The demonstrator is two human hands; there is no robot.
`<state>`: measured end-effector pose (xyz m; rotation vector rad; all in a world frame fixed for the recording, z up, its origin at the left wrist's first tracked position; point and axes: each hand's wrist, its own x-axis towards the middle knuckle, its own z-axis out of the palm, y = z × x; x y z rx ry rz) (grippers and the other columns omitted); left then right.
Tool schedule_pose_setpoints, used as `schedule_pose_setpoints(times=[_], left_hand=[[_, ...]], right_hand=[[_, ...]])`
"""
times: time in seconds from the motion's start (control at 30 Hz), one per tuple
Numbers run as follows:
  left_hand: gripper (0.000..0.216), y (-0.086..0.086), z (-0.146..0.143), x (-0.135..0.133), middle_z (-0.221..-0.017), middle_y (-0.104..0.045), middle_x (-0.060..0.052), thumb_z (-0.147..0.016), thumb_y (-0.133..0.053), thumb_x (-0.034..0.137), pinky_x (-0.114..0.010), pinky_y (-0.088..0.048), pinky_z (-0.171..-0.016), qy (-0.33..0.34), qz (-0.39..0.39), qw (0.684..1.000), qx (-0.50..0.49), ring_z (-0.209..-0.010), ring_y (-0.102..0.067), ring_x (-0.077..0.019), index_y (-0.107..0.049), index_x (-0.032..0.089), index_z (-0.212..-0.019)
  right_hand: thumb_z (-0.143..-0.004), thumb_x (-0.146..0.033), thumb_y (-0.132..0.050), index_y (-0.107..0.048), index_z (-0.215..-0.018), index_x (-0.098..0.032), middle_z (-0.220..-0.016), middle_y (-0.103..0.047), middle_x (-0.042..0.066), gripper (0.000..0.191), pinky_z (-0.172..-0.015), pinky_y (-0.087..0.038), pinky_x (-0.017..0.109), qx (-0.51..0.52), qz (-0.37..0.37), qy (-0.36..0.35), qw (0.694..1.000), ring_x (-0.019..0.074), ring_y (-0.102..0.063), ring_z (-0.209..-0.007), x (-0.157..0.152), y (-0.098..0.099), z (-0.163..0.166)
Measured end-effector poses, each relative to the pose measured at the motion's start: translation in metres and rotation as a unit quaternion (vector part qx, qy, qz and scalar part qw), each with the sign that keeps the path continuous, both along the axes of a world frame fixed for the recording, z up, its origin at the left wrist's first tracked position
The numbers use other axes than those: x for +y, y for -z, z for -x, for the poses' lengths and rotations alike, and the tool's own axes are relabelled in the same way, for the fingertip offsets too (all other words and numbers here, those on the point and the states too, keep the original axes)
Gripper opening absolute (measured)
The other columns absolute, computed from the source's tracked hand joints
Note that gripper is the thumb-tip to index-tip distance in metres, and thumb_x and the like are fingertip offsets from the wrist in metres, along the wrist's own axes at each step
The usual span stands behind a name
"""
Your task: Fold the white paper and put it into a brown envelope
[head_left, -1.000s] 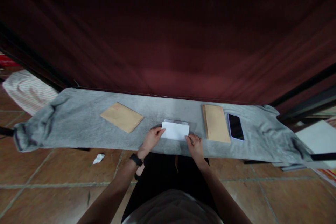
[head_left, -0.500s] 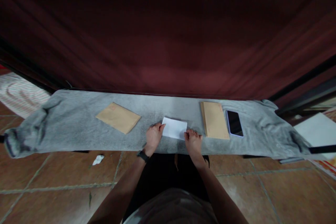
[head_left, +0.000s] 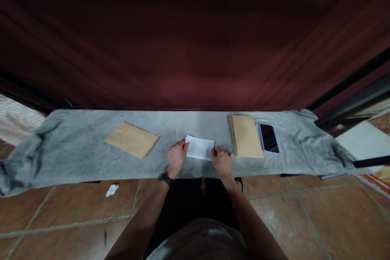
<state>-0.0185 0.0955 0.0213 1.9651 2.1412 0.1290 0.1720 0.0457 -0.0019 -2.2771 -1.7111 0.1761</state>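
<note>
A folded white paper (head_left: 200,147) lies on a grey cloth (head_left: 76,158) that covers a long, low surface. My left hand (head_left: 176,156) pinches the paper's left edge, fingers curled. My right hand (head_left: 221,161) holds its right edge the same way. A black watch sits on my left wrist. A single brown envelope (head_left: 131,139) lies to the left of my hands. A stack of brown envelopes (head_left: 245,135) lies to the right, with a dark-screened phone (head_left: 268,138) beside it.
A dark red curtain (head_left: 195,40) hangs right behind the cloth. The floor is brown tile with a crumpled white scrap (head_left: 111,189) on it. A white board (head_left: 359,142) sits at the far right, and striped fabric (head_left: 15,120) at the far left.
The white paper has been folded flatter and smaller; the back flap that stood up is now pressed down. Both hands stayed at its edges. The view shifted slightly.
</note>
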Motion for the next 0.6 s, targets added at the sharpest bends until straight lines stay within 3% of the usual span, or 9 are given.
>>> schedule_pose_setpoints(times=[0.27, 0.47, 0.6], left_hand=[[0.044, -0.0026, -0.0024, 0.0003, -0.095, -0.075, -0.012, -0.102, -0.037, 0.05, -0.028, -0.046, -0.072, -0.007, 0.009, 1.0, 0.007, -0.089, -0.071, -0.0244, -0.069, 0.02, -0.107], [0.045, 0.0009, -0.003, 0.0004, -0.091, -0.075, -0.012, -0.103, -0.036, 0.049, -0.028, -0.045, -0.071, -0.001, 0.003, 1.0, 0.021, -0.088, -0.071, -0.0239, -0.069, 0.019, -0.105], [0.046, 0.0045, -0.003, 0.0, -0.088, -0.074, -0.012, -0.103, -0.034, 0.048, -0.029, -0.045, -0.07, 0.005, -0.008, 0.999, 0.033, -0.086, -0.071, -0.0243, -0.069, 0.019, -0.103]], right_hand=[[-0.099, -0.032, -0.052, -0.067, -0.092, -0.018, -0.08, -0.073, 0.009, 0.021, -0.082, -0.036, 0.035, -0.002, 0.021, -0.007, 1.0, 0.0223, -0.069, -0.08, 0.001, -0.0052, 0.0007], [-0.103, -0.029, -0.044, -0.058, -0.128, -0.021, -0.1, -0.074, 0.009, 0.03, -0.086, -0.034, 0.035, -0.009, 0.004, -0.037, 0.999, 0.0213, -0.066, -0.093, -0.0038, -0.0067, 0.0008], [-0.105, -0.032, -0.04, -0.054, -0.138, -0.026, -0.108, -0.073, 0.009, 0.036, -0.087, -0.032, 0.036, -0.01, 0.016, -0.05, 0.999, 0.0218, -0.064, -0.097, -0.0035, -0.0057, -0.0005]])
